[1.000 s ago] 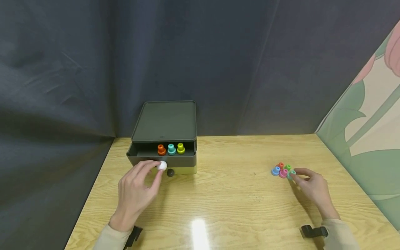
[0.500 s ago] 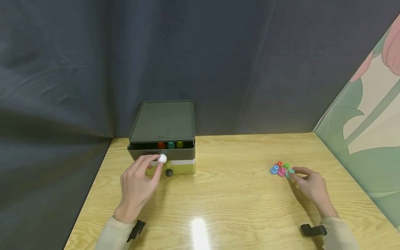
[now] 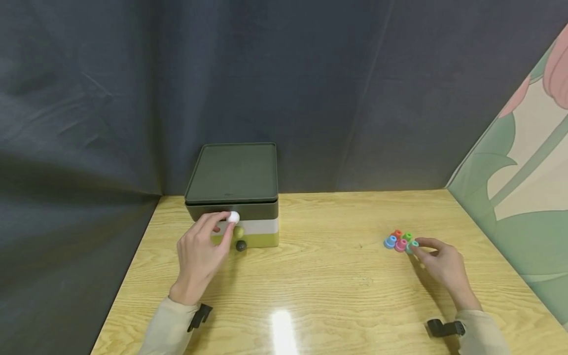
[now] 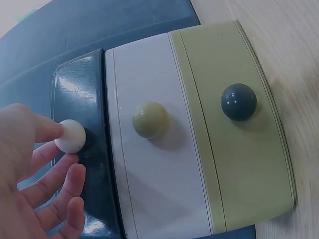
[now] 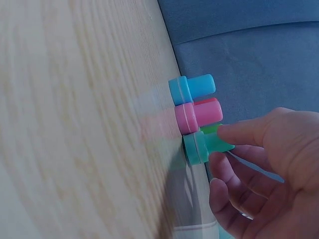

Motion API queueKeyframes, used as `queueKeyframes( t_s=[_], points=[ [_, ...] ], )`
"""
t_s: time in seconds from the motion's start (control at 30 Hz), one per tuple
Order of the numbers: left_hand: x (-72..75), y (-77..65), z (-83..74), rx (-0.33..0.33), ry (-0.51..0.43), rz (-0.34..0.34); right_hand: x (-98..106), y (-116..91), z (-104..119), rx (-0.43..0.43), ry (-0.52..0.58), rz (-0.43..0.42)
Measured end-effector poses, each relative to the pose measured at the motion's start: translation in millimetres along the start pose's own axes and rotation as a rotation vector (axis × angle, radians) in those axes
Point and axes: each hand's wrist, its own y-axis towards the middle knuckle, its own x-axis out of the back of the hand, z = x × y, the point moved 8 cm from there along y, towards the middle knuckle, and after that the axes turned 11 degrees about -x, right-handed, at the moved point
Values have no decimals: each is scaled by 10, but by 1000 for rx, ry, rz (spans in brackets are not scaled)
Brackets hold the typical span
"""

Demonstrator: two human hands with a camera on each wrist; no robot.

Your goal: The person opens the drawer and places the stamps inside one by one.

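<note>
My left hand (image 3: 199,254) pinches the white round knob (image 4: 71,136) of the dark top drawer (image 3: 259,211) between thumb and fingers. That drawer's front sits close under the lid of the small drawer box (image 3: 232,172), a thin dark line between them; the inside is hidden. On the far side of the table my right hand (image 3: 445,266) pinches a teal stepped peg (image 5: 197,148), which stands upright on the wood. Beside it cluster a pink peg (image 5: 209,113), a blue peg (image 5: 199,86), a red peg (image 3: 398,233) and a green peg (image 3: 408,237).
Below the dark drawer are a white drawer (image 4: 144,184) with a yellow-green knob (image 4: 151,120) and a yellow-green drawer (image 4: 249,164) with a dark knob (image 4: 239,102). A dark curtain (image 3: 310,98) hangs behind the wooden table (image 3: 328,276); a flower-patterned panel (image 3: 528,197) borders the right.
The left hand has pushed the top drawer inward by its knob; the orange, teal and yellow pegs inside have gone out of sight. The right hand has stayed on the teal peg.
</note>
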Motion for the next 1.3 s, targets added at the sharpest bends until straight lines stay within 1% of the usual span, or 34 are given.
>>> queueKeyframes(
  t_s=[0.13,0.37,0.43,0.53,0.6,0.67,0.77,0.83,0.93,1.07,1.17,1.3],
  points=[
    [-24,15,1,14,3,1,-1,-10,-12,-1,2,1],
    [-71,31,10,46,2,23,-3,-19,-52,-2,-3,-2],
    [-81,11,29,72,-3,32,-2,-17,-56,-2,-7,-4],
    [-105,-64,85,157,-33,54,1,-10,-52,0,-7,-2],
    [-142,-135,126,220,-41,96,4,-7,-43,4,-3,0],
    [-203,-209,169,280,-41,157,6,-9,-36,9,0,-2],
    [-314,-302,216,326,-16,265,17,-17,-38,5,2,-7],
    [-376,-342,240,345,-4,317,34,-17,-45,-2,0,-10],
    [-447,-383,257,355,16,360,68,-7,-58,-16,4,-5],
    [-520,-414,280,358,36,389,99,3,-53,-18,7,-5],
    [-538,-420,286,355,44,389,119,4,-23,-6,11,-16],
    [-532,-402,278,333,48,363,175,-3,37,11,12,-50]
  ],
)
